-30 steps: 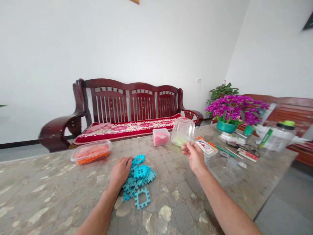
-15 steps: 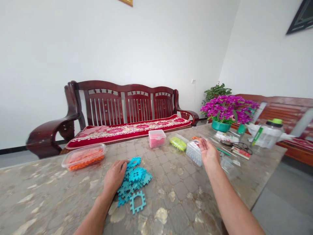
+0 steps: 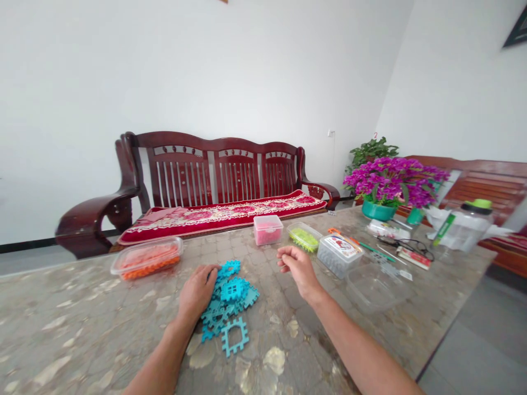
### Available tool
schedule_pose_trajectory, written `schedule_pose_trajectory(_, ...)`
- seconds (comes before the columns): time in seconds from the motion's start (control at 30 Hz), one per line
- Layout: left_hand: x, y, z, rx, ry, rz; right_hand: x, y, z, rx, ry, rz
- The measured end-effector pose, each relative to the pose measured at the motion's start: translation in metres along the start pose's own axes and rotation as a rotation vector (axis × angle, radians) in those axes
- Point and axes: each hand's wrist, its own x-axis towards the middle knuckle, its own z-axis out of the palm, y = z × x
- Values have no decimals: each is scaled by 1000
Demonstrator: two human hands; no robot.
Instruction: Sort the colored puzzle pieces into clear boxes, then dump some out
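My left hand (image 3: 198, 291) lies on the table at the left edge of a loose pile of blue interlocking plastic tiles (image 3: 234, 289). Its fingertips touch the pile, and the undersides of the fingers are hidden. One square blue tile with a hollow centre (image 3: 225, 341) sits at the near side of the heap. Above the table, to the right of the pile, hovers my right hand (image 3: 298, 269). Its fingers are loosely bent, apart from the thumb, and nothing shows between them. Behind it stands a clear box of grey pieces (image 3: 335, 264) with a printed label on its lid.
Along the back are a box of orange pieces (image 3: 148, 259), a pink box (image 3: 268, 230) and a box of green pieces (image 3: 303, 237). A clear empty tub (image 3: 373, 291), glasses (image 3: 411, 247), a flower pot (image 3: 377, 210) and a bottle (image 3: 467, 227) occupy the right.
My right hand has moved left from beside the grey box towards the blue pile, its fingers now more bent. My left hand stays by the tiles. The view has shifted slightly.
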Motion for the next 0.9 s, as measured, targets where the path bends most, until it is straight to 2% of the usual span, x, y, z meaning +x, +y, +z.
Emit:
schedule_pose_trajectory(0.07, -1, 2, -1, -14, 5, -14, 2, 16, 19, -97, -75, 41)
schedule_pose_trajectory(0.17, -5, 4, -2, -45, 34, -47, 5, 42, 38, -159, -101, 71)
schedule_pose_trajectory(0.33, -8, 9, -3, -66, 126, -109, 6, 68, 42, -247, -135, 13)
schedule_pose_trajectory(0.43, -9, 11, -3, -11, 187, -127, 5, 71, 39, -275, -161, -14)
schedule_pose_trajectory(0.7, -7, 6, -7, 83, 466, -216, 7, 73, 37, -294, -173, -30)
schedule_pose_trajectory(0.9, 8, -11, -31, 333, 484, -267, 8, 72, 38, -331, -182, -26)
